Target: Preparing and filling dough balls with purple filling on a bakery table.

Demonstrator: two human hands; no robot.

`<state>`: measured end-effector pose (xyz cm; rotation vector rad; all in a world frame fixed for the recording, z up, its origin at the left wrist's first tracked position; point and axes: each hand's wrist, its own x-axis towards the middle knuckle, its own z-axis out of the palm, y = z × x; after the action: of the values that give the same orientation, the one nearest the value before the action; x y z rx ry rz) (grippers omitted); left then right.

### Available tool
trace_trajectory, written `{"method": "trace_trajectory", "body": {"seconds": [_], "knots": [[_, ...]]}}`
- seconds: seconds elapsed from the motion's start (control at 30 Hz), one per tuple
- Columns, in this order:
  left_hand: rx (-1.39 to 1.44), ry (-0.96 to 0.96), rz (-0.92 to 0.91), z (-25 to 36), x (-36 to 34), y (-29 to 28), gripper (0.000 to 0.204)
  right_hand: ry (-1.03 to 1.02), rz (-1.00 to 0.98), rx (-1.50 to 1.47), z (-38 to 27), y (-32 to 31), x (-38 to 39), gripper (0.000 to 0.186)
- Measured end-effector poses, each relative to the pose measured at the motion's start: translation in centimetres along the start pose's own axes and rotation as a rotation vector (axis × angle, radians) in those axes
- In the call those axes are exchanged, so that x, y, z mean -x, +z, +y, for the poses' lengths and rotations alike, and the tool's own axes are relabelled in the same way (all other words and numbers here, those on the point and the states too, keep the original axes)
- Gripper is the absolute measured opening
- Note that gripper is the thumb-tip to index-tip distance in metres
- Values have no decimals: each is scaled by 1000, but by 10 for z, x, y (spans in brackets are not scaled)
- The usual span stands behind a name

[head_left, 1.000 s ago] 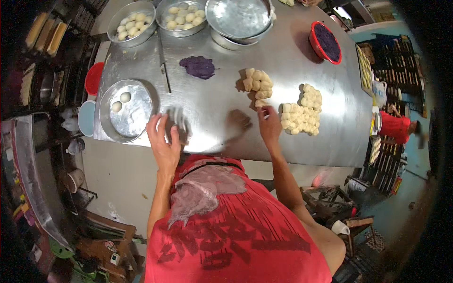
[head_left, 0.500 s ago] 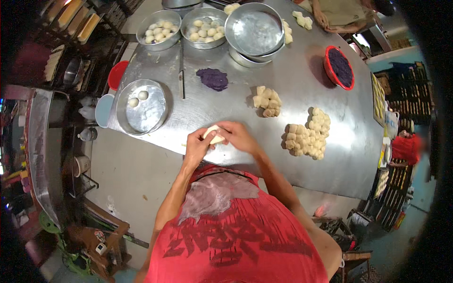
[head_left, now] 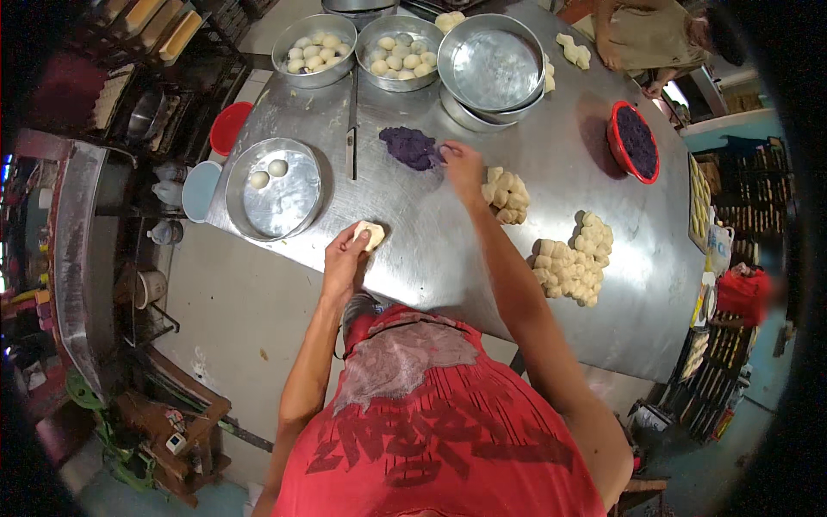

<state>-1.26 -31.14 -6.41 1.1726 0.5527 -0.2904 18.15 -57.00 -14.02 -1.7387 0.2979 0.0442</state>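
My left hand [head_left: 346,248] holds a flattened piece of pale dough [head_left: 370,234] between thumb and fingers, near the table's front edge. My right hand [head_left: 463,165] reaches forward, its fingertips pinched at the right edge of a mound of dark purple paste [head_left: 408,146] that lies on the metal table. Just to the right of that hand sits a small cluster of dough pieces [head_left: 506,196]. A larger cluster of dough pieces [head_left: 564,269] rests nearer to me on the right. At the left, a round metal pan [head_left: 293,211] contains two dough balls [head_left: 269,174].
Two round pans [head_left: 314,82] of dough balls stand at the back left, beside stacked pans [head_left: 491,69]. A long-bladed tool [head_left: 351,151] lies left of the paste. A red bowl [head_left: 633,142] of purple paste is at the right. Another person [head_left: 646,39] stands across the table.
My right hand has left the dough and moved forward to the purple paste. The left hand keeps the dough piece, slightly further left. The whole view has shifted a little.
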Motion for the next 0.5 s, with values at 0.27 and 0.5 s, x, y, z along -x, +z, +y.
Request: {"method": "trace_trajectory", "body": {"seconds": [0.27,0.5], "knots": [[265,-90,-136,-20,10,39,45,13,-498,51,-44,-13,167,43],[136,8,-280,-25,42,49,43,-123,-324,55,-49,-26,196,37]]}}
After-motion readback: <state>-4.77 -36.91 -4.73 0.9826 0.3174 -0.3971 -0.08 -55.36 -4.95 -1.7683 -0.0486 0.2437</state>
